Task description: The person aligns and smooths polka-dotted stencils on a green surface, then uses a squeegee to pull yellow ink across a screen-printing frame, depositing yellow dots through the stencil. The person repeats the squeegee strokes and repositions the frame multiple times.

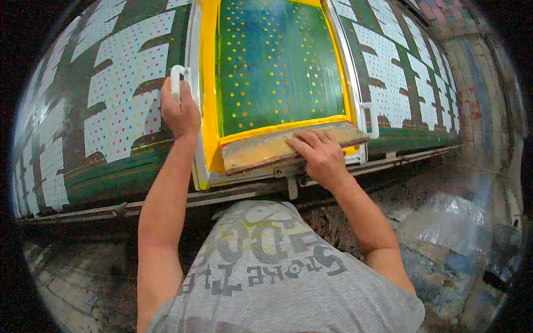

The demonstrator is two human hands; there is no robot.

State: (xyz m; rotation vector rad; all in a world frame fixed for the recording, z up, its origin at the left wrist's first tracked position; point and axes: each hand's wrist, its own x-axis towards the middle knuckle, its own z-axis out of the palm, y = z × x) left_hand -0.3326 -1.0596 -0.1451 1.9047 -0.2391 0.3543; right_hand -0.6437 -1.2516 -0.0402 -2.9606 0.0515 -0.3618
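A printing screen (280, 66) with a green mesh and rows of yellow and orange dots lies in front of me in a white frame (192, 55). Yellow ink (209, 83) borders the mesh on its sides and near end. My left hand (182, 114) is closed around a white handle (175, 83) on the frame's left side. Across the near end of the screen lies a wooden squeegee (252, 154), its wood stained yellow. My right hand (322, 158) grips it right of its middle, fingers over the top. The squeegee's lower edge is hidden.
White dotted fabric pieces (125, 83) lie on the dark green table left of the screen, with more pieces (383, 72) to the right. A second white handle (373, 119) sticks out from the frame's right. A rail (233, 191) runs along the near edge. Clear plastic (452, 219) lies at right.
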